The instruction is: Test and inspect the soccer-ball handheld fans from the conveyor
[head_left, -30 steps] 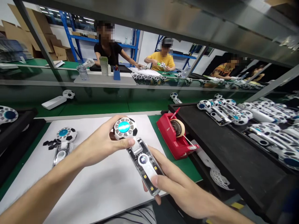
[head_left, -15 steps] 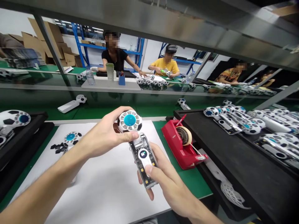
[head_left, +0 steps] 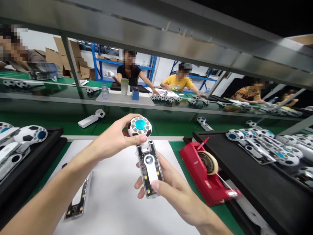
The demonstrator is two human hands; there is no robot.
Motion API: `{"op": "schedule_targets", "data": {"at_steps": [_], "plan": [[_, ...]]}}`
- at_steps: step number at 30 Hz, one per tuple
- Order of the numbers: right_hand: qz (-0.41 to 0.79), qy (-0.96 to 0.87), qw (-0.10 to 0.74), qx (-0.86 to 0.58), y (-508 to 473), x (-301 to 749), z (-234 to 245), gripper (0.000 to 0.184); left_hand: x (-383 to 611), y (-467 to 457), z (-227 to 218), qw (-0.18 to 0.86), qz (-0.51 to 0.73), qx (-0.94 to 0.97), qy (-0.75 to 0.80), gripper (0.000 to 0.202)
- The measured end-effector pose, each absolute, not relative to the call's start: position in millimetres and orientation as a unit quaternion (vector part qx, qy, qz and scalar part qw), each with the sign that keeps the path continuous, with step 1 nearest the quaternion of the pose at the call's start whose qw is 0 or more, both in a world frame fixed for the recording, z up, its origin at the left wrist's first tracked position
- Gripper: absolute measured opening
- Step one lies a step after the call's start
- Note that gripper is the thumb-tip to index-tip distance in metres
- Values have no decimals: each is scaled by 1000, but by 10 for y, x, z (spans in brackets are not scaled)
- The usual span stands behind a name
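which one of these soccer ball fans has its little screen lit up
The fan held in both hands, left hand at its ball head, right hand on the handle. The fans on the black trays show no lit screen.

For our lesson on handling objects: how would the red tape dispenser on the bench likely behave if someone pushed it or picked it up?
The red tape dispenser looks rigid, a moulded body, so probably stiff. Its long, low base lies flat on the green bench, so it would more likely slide than tip or roll. The loose tape end stretched to the front would probably stick to fingers.
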State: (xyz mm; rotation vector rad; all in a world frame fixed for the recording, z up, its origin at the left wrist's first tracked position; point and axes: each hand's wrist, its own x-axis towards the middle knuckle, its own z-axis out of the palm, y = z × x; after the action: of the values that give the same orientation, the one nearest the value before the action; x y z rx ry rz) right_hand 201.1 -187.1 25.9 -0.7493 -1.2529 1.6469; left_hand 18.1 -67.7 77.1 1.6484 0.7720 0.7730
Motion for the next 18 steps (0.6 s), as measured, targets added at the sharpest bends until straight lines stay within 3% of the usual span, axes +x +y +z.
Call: {"op": "schedule_targets", "data": {"at_steps": [6, 10, 15, 18], "plan": [[670, -515, 456, -278, -1652, 1901, 303, 50, 85, -570, 752, 524, 389, 682, 330, 56], [676, -490, 468, -291, -1402, 1762, 291, 58, 56, -471, 670, 485, 441, 676, 336, 57], [627, -456, 511, -372, -887, 1559, 318, 24, -80, -283, 594, 427, 382, 741, 351, 56], [534, -462, 599, -377, -726, 1653, 495, 22, -341, -60, 558, 355, 392, 733, 427, 56]]}}
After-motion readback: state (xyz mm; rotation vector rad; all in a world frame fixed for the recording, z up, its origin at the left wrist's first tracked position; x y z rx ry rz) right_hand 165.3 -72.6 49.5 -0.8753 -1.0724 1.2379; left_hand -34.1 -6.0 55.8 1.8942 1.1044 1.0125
